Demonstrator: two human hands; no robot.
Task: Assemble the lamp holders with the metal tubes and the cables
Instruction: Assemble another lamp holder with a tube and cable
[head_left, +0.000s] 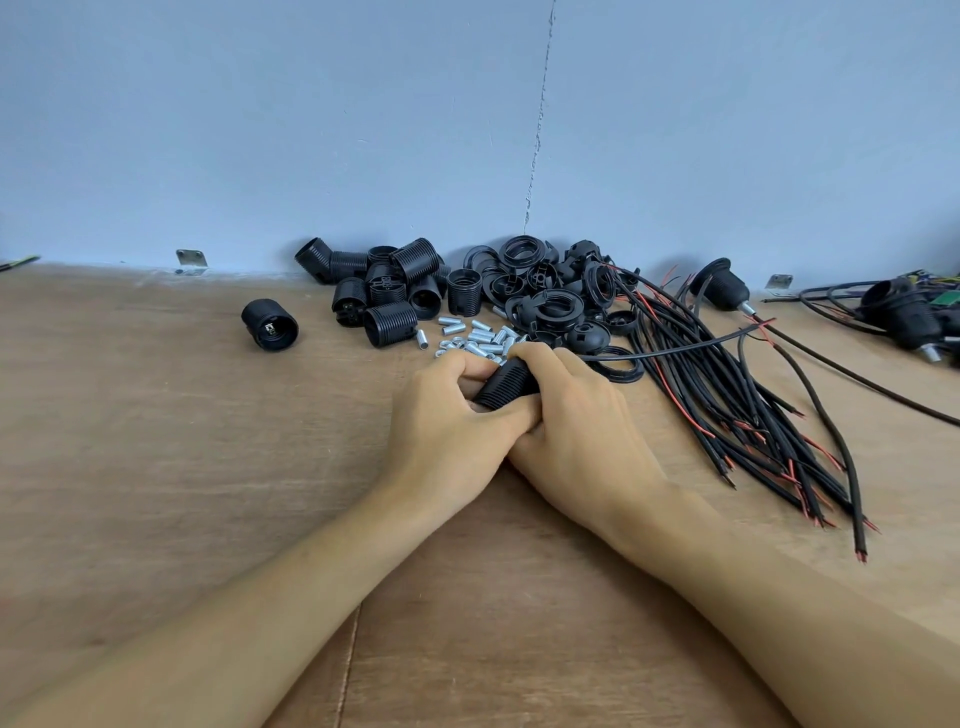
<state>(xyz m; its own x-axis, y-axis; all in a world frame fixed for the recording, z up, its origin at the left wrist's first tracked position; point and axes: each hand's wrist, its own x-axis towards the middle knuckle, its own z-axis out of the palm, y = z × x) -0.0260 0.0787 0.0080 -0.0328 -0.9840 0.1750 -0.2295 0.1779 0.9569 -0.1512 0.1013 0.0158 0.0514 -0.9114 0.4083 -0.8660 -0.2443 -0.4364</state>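
Near the middle of the light brown wooden table (156, 467): a black ribbed plastic lamp holder (506, 387), gripped from both sides. Fingers of the left hand (447, 415) curled round its lower end; fingers of the right hand (576, 421) wrapped over its upper end, hands touching beneath it. Just beyond the hands, a scatter of small silver metal tubes (478, 338). Along the far edge, a pile of black ribbed holder barrels (389, 291) and, beside it, a heap of black plastic caps and rings (556, 296). Towards the right edge, a fanned bundle of black and red cables (727, 405). Left of the pile, one lone black holder (270, 325) on its side.
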